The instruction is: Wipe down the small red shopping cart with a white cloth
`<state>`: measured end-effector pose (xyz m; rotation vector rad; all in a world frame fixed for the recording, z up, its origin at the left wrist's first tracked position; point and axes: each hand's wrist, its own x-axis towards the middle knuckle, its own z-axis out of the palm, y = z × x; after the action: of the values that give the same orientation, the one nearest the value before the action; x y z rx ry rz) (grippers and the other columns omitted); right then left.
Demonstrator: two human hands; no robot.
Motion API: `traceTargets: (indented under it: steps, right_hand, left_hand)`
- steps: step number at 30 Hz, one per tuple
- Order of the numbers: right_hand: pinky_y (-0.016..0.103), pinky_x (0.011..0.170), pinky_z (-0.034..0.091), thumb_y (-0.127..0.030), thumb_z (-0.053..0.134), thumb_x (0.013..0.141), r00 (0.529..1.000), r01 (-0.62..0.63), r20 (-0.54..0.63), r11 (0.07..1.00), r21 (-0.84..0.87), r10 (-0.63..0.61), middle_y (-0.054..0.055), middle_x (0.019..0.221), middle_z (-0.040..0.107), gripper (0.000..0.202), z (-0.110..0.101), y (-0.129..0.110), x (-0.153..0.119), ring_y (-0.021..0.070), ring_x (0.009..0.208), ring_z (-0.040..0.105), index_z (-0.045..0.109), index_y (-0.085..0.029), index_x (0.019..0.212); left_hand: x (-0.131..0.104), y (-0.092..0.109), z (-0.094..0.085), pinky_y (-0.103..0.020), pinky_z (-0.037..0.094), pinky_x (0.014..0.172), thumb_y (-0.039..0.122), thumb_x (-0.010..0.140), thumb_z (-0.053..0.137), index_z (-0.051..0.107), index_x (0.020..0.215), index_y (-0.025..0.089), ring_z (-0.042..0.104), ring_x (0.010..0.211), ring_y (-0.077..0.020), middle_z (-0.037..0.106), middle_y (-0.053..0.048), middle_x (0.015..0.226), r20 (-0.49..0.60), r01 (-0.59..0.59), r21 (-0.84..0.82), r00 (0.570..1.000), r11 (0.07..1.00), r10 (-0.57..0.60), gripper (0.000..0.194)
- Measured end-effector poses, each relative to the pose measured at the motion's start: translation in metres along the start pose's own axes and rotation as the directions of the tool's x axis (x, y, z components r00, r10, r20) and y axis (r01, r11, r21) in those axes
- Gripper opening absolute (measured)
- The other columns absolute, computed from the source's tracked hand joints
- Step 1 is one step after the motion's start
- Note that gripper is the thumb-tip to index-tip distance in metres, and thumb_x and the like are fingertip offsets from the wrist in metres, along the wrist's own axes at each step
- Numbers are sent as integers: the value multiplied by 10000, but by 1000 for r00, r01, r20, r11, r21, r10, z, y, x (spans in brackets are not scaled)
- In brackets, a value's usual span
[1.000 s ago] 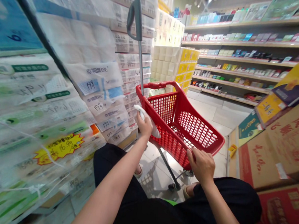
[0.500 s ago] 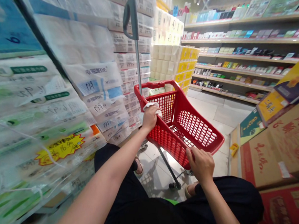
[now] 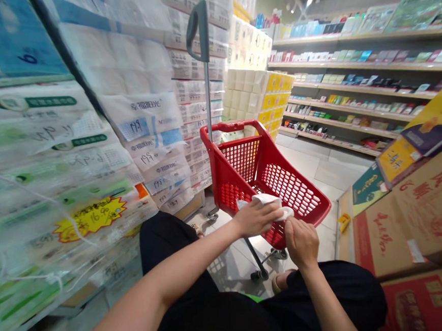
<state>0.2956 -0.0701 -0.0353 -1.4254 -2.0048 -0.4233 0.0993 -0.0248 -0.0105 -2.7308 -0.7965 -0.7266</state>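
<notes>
A small red shopping cart (image 3: 235,182) with perforated basket walls stands on wheels in front of me. My left hand (image 3: 257,217) presses a white cloth (image 3: 267,199) against the near rim of the basket, close to its right corner; whether the cloth is fabric or paper I cannot tell. Just to the right, my right hand (image 3: 302,243) is wrapped round that corner of the rim. The two hands are almost touching. A thin metal pole with a grey plastic grip (image 3: 199,30) rises from the cart's handle end.
Tall stacks of wrapped tissue packs (image 3: 157,145) line the left, with a yellow price tag (image 3: 90,216). Cardboard boxes (image 3: 404,220) stand close on the right. Filled store shelves (image 3: 357,89) and a stack of paper rolls (image 3: 250,91) are behind the cart, on a tiled floor (image 3: 316,163).
My left hand has slid the white cloth rightward along the near rim, from the handle end to beside my right hand. My right hand still holds the corner; the cart has barely moved.
</notes>
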Motion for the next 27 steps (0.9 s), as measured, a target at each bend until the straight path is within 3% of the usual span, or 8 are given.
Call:
traceTargets:
  steps: [3,9,12,14,16,19,23,27]
  right_hand:
    - [322,733,321,-289,354,989,1000,-13,28,1000,10,13,30,817,669,298,-2,-2,2,165,761,578,608,-188,870]
    - [321,737,315,-290,389,981,1000,-8,22,1000,8,8,16,796,660,270,0,-1,6,158,756,572,600,-194,842]
    - [321,732,311,-289,408,973,1000,1,19,1000,0,-1,16,778,656,255,2,-2,8,158,747,571,612,-192,853]
    - [320,735,311,-285,412,970,1000,7,13,1000,5,-7,20,784,659,249,2,-4,9,157,752,575,618,-190,868]
    - [320,733,308,-285,415,969,1000,3,8,1000,3,-3,20,770,654,254,2,-5,9,155,744,572,614,-190,843]
    - [323,726,301,-293,417,966,1000,-20,9,1000,-17,21,13,719,630,277,1,-6,9,154,714,555,584,-196,768]
    - [324,721,299,-300,396,972,999,-37,11,999,-27,37,13,682,607,309,0,-5,8,157,699,544,560,-198,731]
    - [322,709,304,-277,355,982,999,-29,-19,1000,-2,29,33,741,642,320,1,-4,6,163,722,557,607,-187,807]
  left_hand:
    - [-8,-53,-10,-426,310,1103,299,939,449,489,1342,245,363,1366,-253,466,-56,1438,23,37,114,999,993,-40,408]
    - [-22,-155,-40,-442,279,1126,240,936,420,503,1296,259,363,1348,-256,404,-40,1476,-80,365,208,931,907,-356,370]
    - [-22,-188,-52,-498,265,1126,224,937,418,519,1257,226,347,1343,-273,397,-66,1468,-178,443,176,892,879,-415,336]
    - [-20,-196,-53,-510,261,1128,221,932,422,546,1212,220,339,1344,-275,421,-84,1436,-240,475,137,867,869,-436,306]
    - [-17,-191,-47,-498,262,1134,222,925,419,566,1170,226,327,1349,-266,439,-84,1407,-283,504,100,841,858,-461,285]
    - [-14,-157,-27,-481,279,1121,221,919,391,566,1128,214,318,1346,-255,454,-80,1366,-289,525,47,821,850,-492,273]
    - [-6,-78,5,-435,335,1057,207,902,390,565,1088,213,393,1270,-248,497,-89,1276,-227,477,-87,845,875,-484,256]
    - [5,4,18,-484,297,1082,261,894,426,562,1124,238,354,1321,-268,509,-82,1251,-179,470,-193,846,861,-502,269]
